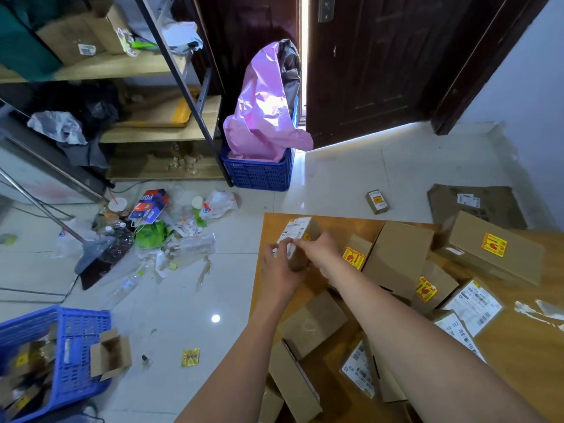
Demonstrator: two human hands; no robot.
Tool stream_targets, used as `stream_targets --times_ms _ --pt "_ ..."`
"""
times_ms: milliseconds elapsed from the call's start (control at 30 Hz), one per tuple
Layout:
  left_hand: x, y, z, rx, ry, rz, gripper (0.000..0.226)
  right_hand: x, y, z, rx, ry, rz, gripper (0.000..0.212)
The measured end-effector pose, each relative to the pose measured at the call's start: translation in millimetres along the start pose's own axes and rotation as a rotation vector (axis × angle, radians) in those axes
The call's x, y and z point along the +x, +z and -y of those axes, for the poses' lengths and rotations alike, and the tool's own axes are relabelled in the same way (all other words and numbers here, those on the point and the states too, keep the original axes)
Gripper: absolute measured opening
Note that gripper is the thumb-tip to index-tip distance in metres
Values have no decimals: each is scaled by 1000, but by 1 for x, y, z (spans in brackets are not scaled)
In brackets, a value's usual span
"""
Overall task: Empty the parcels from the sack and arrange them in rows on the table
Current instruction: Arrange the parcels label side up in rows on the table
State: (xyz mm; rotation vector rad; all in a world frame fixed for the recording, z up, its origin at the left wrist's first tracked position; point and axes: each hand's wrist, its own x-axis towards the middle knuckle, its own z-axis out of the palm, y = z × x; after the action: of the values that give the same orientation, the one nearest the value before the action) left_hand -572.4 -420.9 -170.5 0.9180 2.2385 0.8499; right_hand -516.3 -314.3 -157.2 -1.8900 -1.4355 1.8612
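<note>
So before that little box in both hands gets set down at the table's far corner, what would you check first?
1. Hold on the small parcel: left hand and right hand both grip it. Ok.
2. Bare spot at the table corner: free wood around the parcel. Ok.
3. Rows formed: the brown boxes lie jumbled. Not ok.
4. All parcels on the table: one small box lies on the floor. Not ok.
5. Sack emptied: no sack identifiable. Cannot tell.

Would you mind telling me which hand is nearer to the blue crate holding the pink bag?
Left. The left hand is on the crate's side of the held parcel; right hand farther.
</note>
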Motion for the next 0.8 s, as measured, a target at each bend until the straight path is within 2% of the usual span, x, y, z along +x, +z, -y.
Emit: stream_targets --times_ms 133,300,500,667,800 --pt "5 -5 7 -168 -67 -16 65 10 -1 1 22 -23 47 41" --pt "21 -13 21 -246 -212 -13 63 20 2 1 81 21 178 40" --pt "51 -9 38 -96 -218 22 33 32 18 0 40 0 190 42" --pt "72 -10 49 -90 -277 11 35 45 34 -5 -69 -69 175 36" --pt "78 -15 47 -135 -316 13 35 53 39 -11 -96 -81 128 42"
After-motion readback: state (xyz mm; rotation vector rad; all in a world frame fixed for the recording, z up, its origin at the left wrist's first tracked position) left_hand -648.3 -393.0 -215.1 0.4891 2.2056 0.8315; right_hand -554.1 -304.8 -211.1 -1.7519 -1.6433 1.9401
